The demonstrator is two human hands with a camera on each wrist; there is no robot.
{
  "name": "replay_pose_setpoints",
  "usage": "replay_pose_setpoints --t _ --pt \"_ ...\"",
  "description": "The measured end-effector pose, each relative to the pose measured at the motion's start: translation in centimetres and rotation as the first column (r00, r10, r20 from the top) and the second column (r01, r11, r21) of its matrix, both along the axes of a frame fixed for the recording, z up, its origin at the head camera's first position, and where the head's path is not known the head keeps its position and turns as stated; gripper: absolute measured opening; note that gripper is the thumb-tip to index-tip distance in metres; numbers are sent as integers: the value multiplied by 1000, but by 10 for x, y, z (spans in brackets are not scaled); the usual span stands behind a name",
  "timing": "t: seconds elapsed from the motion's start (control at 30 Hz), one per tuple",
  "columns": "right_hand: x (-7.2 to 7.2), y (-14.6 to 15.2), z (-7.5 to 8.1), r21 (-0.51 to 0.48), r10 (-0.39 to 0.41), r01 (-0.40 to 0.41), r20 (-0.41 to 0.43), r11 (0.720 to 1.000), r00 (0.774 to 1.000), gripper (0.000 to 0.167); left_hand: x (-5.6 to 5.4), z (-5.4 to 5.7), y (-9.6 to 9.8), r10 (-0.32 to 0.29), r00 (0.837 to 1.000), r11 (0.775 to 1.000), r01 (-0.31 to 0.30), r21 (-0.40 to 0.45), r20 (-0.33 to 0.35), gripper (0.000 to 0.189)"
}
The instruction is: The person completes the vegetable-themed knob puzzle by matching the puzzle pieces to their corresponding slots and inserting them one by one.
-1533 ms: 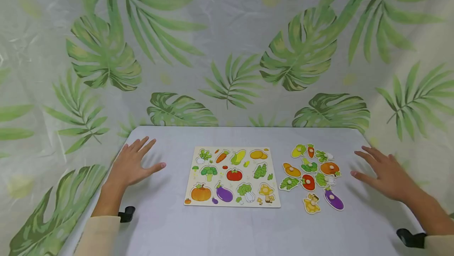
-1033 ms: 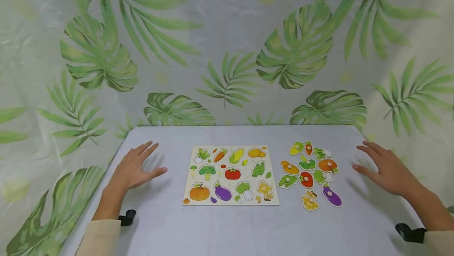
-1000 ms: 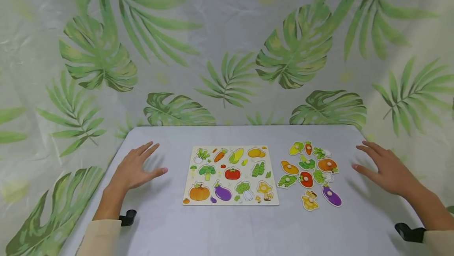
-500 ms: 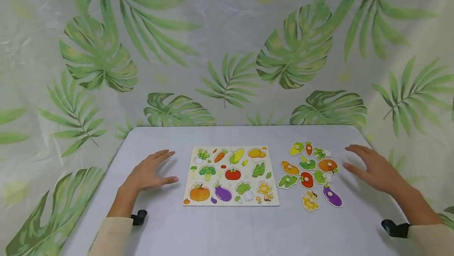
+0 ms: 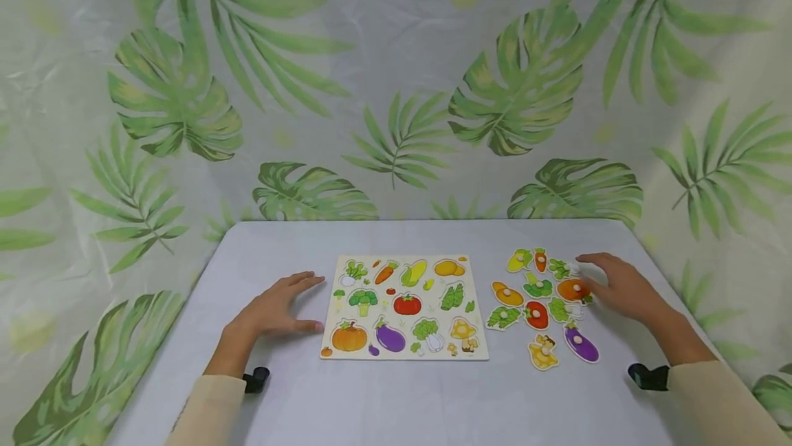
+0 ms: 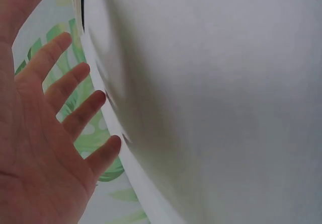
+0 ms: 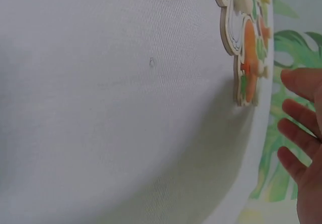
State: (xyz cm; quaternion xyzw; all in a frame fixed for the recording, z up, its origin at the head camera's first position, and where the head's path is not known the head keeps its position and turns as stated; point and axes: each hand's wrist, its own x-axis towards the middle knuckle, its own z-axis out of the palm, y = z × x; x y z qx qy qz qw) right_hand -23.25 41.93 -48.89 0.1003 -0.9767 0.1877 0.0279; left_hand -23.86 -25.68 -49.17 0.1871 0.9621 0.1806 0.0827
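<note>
A wooden board (image 5: pixel 430 310) printed with vegetables lies flat in the lower middle of the frame, on a pale table (image 5: pixel 433 398). Its pieces are all off it, clustered to the right of the board. I count eleven: corn (image 5: pixel 518 262), carrot (image 5: pixel 541 262), radish (image 5: pixel 559 268), broccoli (image 5: pixel 537 287), pumpkin (image 5: pixel 570 290), potato (image 5: pixel 507 294), leafy green (image 5: pixel 504 317), tomato (image 5: pixel 537 315), cabbage (image 5: pixel 559 310), eggplant (image 5: pixel 584 346) and mushroom (image 5: pixel 544 358). Each seems to match a picture on the board, and not one has been set there. By my reckoning this is the very start, nothing placed and all eleven left.

The person's right hand (image 5: pixel 628 291) hangs at the right end of the cluster, over the edges of the radish and the pumpkin. Its thumb and fingers are well parted, and nothing is gripped; the right wrist view shows a gap between the nearest fingertip and the pieces' knobs (image 7: pixel 262 72). The left hand (image 5: pixel 275 308) is just beside the board's left edge, thumb and fingers spread wide, holding nothing. Whether its thumb touches the edge I can't tell. The mushroom and eggplant sit lowest in the cluster, a little apart from the rest.
</note>
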Motion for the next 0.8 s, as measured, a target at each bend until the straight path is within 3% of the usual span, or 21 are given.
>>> replay_pose_setpoints --t 0.23,0.5,0.8 --pt "-14 -11 -15 -38 -23 28 114 999 993 41 7 -9 -1 -39 999 999 39 5 -13 91" --pt "-19 -11 -23 -37 -13 15 58 999 998 34 6 -10 8 -112 994 993 112 31 -11 83" --pt "-33 -12 -21 42 -12 13 -21 999 1000 29 2 -8 13 -118 993 993 118 3 -16 82"
